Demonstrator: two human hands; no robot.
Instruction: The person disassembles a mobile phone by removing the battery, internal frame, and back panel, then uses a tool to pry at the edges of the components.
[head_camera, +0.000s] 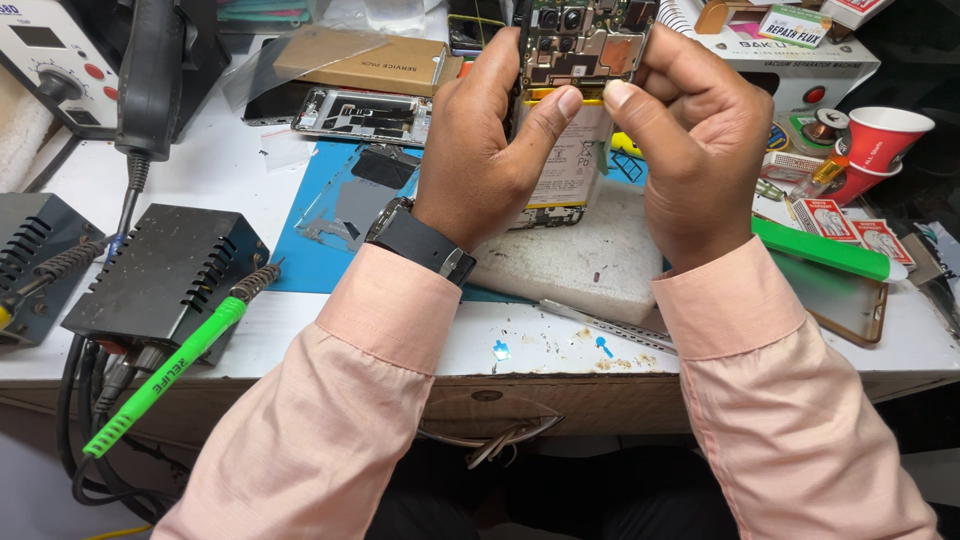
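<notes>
Both hands hold an opened phone upright above the white work block. The left hand wraps around its left edge, fingers curled together, and the thumb presses on the battery's top edge. The right hand grips the right edge in the same way, fingers bent and close together, and its thumb tip almost meets the left thumb. Between the thumbs and above them shows the circuit board with camera modules; below the thumbs is the pale battery with a printed label.

Up and left of the left fingers lies a flat brown cardboard package, partly under a clear plastic sheet. Just below it rests a phone frame, and lower still a blue mat.

Up and right of the right fingers stands a white box, and on it sits a small white and green carton. Right of the right fingers are two red paper cups; what is in them I cannot tell. Below the cups lie two small red and white packets and a green tool. Well left of the left wrist sits a black box with a green-handled iron.
</notes>
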